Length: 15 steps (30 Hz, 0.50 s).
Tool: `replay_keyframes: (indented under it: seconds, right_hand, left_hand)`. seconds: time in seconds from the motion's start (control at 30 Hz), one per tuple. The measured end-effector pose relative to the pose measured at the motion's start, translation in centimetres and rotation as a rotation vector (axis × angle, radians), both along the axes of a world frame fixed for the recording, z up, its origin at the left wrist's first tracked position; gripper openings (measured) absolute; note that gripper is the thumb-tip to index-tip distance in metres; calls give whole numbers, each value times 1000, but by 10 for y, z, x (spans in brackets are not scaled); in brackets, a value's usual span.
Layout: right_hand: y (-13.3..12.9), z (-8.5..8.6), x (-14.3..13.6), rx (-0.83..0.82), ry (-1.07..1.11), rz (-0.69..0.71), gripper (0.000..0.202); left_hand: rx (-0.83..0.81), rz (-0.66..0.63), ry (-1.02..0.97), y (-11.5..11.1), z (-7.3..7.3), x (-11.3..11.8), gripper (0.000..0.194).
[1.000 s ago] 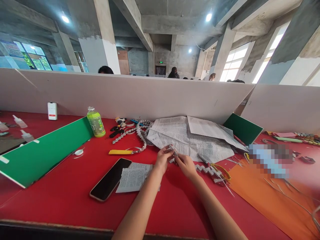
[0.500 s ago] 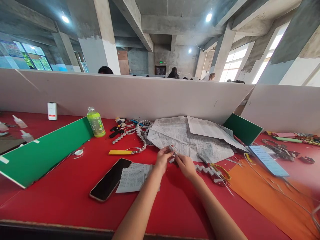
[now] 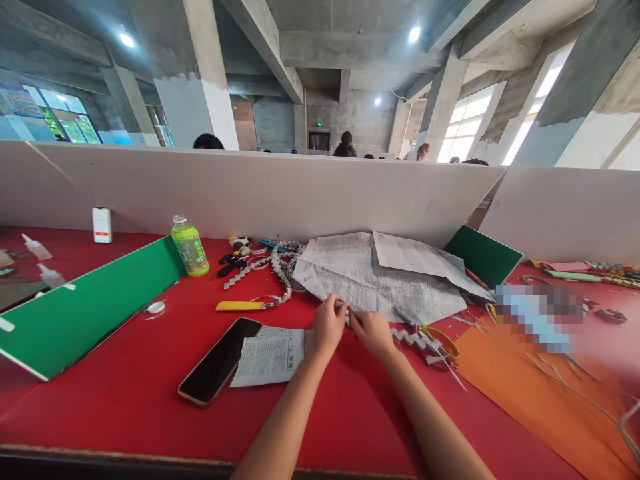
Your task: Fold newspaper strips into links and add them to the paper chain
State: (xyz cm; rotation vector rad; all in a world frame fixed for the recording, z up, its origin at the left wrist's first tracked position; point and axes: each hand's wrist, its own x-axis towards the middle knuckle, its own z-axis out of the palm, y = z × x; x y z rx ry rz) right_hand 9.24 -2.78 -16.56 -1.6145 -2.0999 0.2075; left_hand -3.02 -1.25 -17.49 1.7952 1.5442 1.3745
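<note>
My left hand [image 3: 330, 323] is closed, its thumb and fingertips pinching a small grey-white bit that looks like the end of a zigzag folded-paper chain [image 3: 413, 339]. Close beside it, my right hand [image 3: 370, 330] is closed too, fingers pressed together on the same chain. The chain runs out from behind the right hand and lies on the red table toward a yellow loop [image 3: 445, 339]. The fingers mostly hide the held part. Newspaper sheets [image 3: 340, 267] lie just beyond both hands, and a small cut newspaper piece [image 3: 265, 363] is left of the left forearm.
A black phone [image 3: 220, 363] lies at the left, with a green bottle [image 3: 190, 250] behind it. Another paper chain [image 3: 280, 273] lies among small items. Green boards [image 3: 100, 300] stand at the side, an orange sheet [image 3: 530, 393] lies right, and a white partition [image 3: 250, 193] closes the back.
My left hand has turned inward over the held piece, so its back shows more and the fingertips show less. My right hand stays almost in place.
</note>
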Motion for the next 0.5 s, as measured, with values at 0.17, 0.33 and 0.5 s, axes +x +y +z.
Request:
replay_keyframes:
  seconds: [0.17,0.33,0.5]
  right_hand:
    - [0,0,4,21,13,39,40]
    - [1,2,7,-16,130,152,47]
    - [2,-1,10,-109,393,242,51]
  left_hand:
    - [-59,32,281,-6,1,-2,17]
    - [-146,-44,75,1,-1,-3,13]
    - [-266,-193,-346,7,0,-2,17]
